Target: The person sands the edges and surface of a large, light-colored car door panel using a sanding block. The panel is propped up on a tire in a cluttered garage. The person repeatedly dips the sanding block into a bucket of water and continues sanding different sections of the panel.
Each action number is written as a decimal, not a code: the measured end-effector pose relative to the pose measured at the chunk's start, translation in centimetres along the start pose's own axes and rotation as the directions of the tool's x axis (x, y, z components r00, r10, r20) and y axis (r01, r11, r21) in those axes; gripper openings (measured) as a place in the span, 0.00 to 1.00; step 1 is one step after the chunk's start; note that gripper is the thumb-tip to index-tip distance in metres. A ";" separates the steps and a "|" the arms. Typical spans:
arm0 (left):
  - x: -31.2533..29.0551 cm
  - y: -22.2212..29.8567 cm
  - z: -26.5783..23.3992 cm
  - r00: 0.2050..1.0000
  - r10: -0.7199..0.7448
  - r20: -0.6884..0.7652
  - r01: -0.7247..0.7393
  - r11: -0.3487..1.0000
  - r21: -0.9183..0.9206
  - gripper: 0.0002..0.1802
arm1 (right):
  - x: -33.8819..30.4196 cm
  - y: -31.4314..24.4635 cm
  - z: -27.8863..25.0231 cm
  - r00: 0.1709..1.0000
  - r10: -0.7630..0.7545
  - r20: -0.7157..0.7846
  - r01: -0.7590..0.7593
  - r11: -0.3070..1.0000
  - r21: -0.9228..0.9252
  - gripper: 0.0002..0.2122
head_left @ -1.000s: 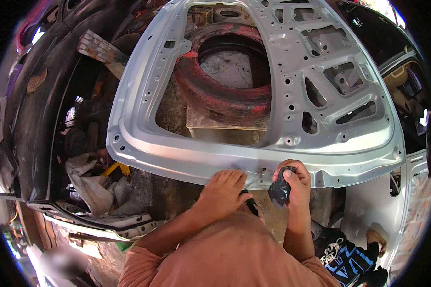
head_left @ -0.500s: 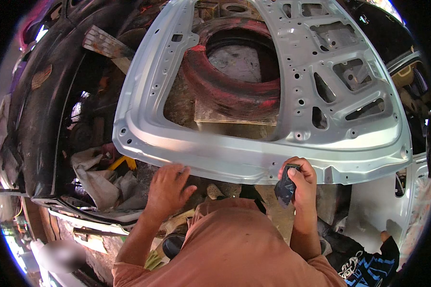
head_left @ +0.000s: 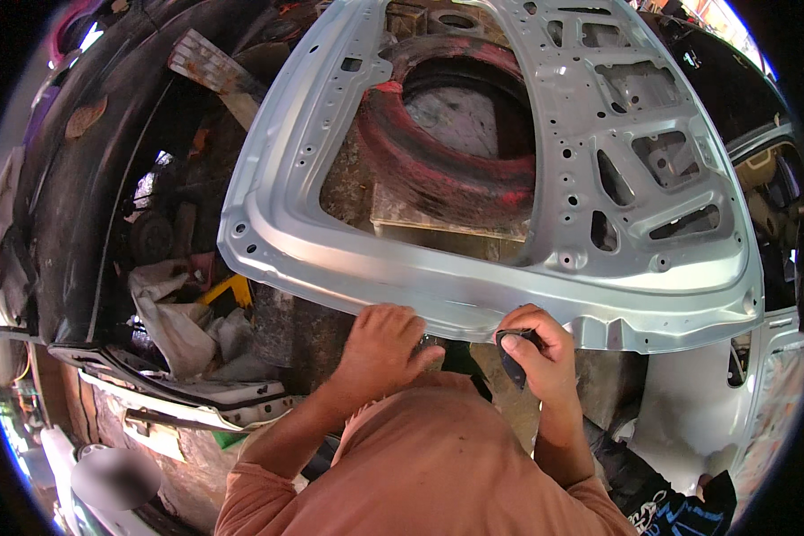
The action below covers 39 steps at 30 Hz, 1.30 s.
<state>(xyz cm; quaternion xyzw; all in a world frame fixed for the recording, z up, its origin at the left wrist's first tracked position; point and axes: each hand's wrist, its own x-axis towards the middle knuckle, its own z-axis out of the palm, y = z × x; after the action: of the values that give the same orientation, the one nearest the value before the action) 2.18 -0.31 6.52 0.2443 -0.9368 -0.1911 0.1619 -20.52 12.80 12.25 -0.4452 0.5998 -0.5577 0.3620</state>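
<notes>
Red-black rubber tyre (head_left: 397,143) showed upper-centre through the silver metal panel (head_left: 552,219); your right hand (head_left: 545,353) gripped a black sheet (head_left: 513,364), kinda spread left hand (head_left: 382,347) had shifted rightward.

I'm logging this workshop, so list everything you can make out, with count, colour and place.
Metal panel: 1, silver, centre.
Tyre: 1, black-red, through metal panel's opening.
Block: 1, beige, under tyre.
Ridged strip: 1, grey, upper left.
Cloth: 1, grey, left.
Angular piece: 1, yellow, beside cloth.
Car body: 1, black, far left.
Car part: 1, white, lower left.
Second panel: 1, pale grey, lower right.
Another person: 1, in black, lower right.
Thin sheet: 1, black, right of centre.
Shirt: 1, salmon, lower centre.
Left hand: 1, bare, by metal panel.
Right hand: 1, bare, holding thin sheet.
</notes>
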 end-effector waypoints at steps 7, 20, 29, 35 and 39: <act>1.5 3.3 1.0 0.996 0.031 -0.084 -0.056 0.948 -0.313 0.19 | 0.3 -0.1 1.4 0.997 0.075 0.015 -0.074 0.995 -0.071 0.05; -0.3 3.7 -0.4 0.901 -0.431 0.044 0.190 0.302 -0.934 0.08 | 2.2 -1.0 3.7 0.975 0.013 0.222 0.019 0.990 -0.142 0.06; -1.9 3.7 1.5 0.857 -0.473 0.203 0.312 0.163 -0.936 0.06 | 1.6 -0.3 3.9 0.940 0.225 0.256 -0.194 0.971 -0.139 0.07; -3.1 3.9 2.1 0.886 -0.442 0.141 0.299 0.312 -0.902 0.06 | 1.6 -0.9 3.8 0.917 0.162 0.365 -0.007 0.921 -0.390 0.07; -4.4 2.3 4.2 0.810 -0.583 0.056 0.247 0.254 -0.935 0.09 | 3.2 -1.3 3.8 0.911 0.080 0.405 0.192 0.787 -0.586 0.06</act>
<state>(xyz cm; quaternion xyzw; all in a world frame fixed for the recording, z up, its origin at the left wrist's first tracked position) 3.24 4.98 2.96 0.3806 -0.5328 -0.6687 0.3522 -17.89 8.55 13.33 -0.6629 0.6448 -0.2370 0.2975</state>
